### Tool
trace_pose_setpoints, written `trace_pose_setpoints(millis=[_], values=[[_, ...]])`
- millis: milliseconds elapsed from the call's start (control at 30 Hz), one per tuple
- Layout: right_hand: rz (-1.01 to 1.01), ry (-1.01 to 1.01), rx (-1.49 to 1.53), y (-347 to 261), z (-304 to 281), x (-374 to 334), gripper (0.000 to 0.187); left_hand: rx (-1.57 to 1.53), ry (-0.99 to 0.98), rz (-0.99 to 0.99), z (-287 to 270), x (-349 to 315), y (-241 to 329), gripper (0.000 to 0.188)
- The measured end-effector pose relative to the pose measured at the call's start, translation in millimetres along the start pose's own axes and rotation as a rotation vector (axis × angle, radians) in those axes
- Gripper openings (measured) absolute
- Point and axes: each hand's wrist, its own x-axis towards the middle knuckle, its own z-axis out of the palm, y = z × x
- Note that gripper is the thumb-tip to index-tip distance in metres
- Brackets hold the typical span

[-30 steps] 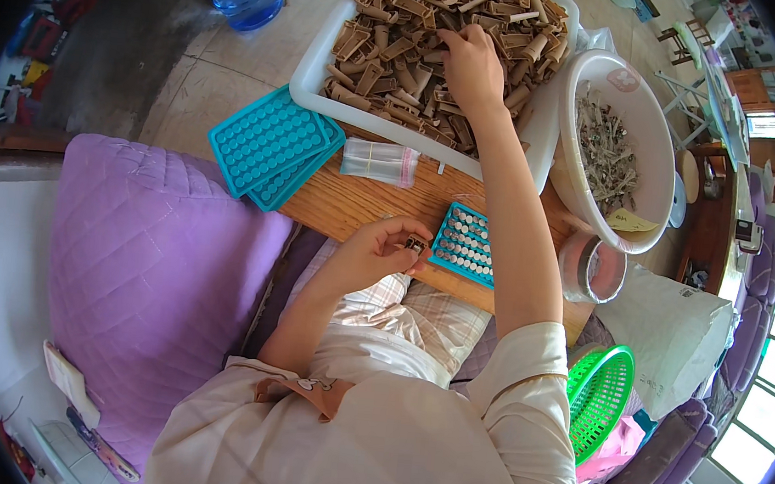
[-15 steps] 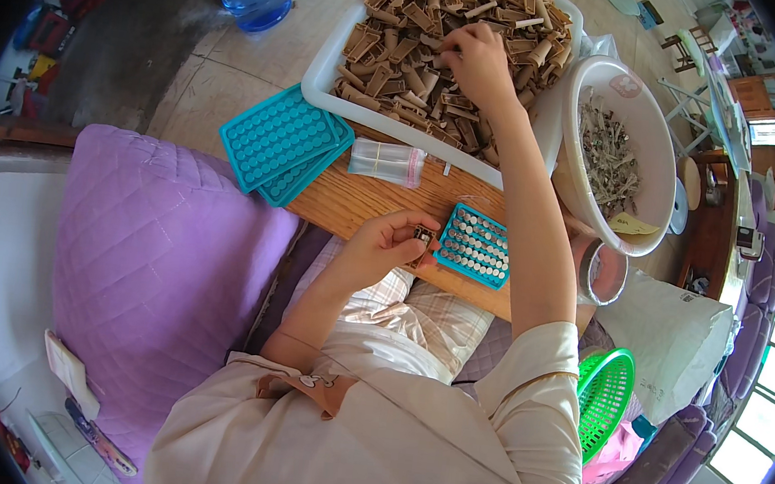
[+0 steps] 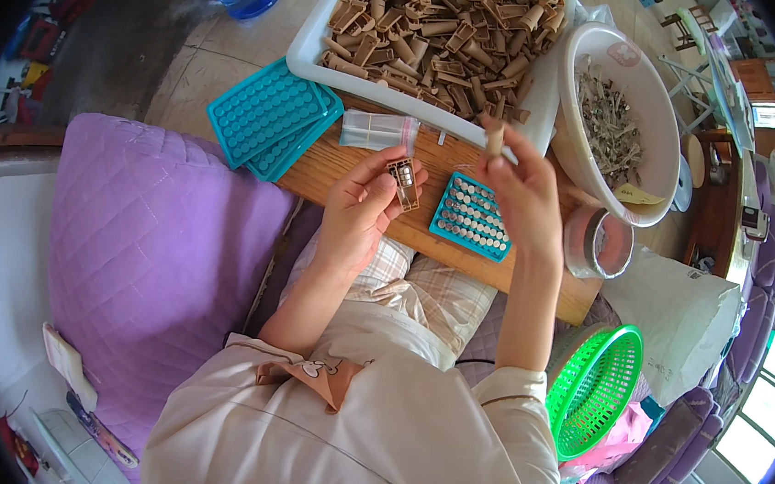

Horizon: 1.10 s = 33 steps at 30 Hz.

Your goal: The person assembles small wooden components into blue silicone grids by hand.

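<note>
Between the fingers of my left hand [image 3: 365,199] is a brown plastic casing [image 3: 404,184], its hollow side up, with small metal parts inside. My right hand [image 3: 529,185] pinches a tan plastic half-shell [image 3: 494,141] above the wooden board's right part. A teal tray [image 3: 471,217] with rows of small round silver discs lies on the board between my hands. Beyond them, a white bin [image 3: 401,86] is heaped with brown plastic shells [image 3: 451,40] of the same kind.
Teal empty-celled trays [image 3: 265,119] are stacked at the left, beside a bundle of clear plastic bags [image 3: 377,132] on the wooden board [image 3: 319,176]. A white tub [image 3: 664,137] of small metal-and-clear parts, a clear round container [image 3: 598,243] and a green basket [image 3: 597,394] stand at the right.
My right hand has come back from the bin toward me and now holds a tan half-shell. My left hand has risen slightly and turned the casing's hollow side into view.
</note>
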Motion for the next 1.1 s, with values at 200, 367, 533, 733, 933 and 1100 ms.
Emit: trace_pose_setpoints(millis=[200,367,533,733,933,1100], values=[[-0.086,0.229,-0.096,26,33,-53,0.026,0.052,-0.03,0.015,11,-13,-5,0.035],[-0.229,0.311,-0.098,36,51,-71,0.027,0.091,-0.14,0.116,21,-18,-11,0.038],[-0.29,0.379,-0.169,38,56,-76,0.026,0.157,-0.164,0.129,25,-23,-15,0.039],[-0.339,0.422,-0.224,45,56,-78,0.026,0.211,-0.155,0.15,30,-24,-16,0.037],[-0.357,0.498,-0.211,47,58,-81,0.025,0.278,-0.167,0.098,35,-24,-15,0.037],[-0.343,0.57,-0.216,44,61,-87,0.023,0.292,-0.183,0.111,36,-26,-18,0.039]])
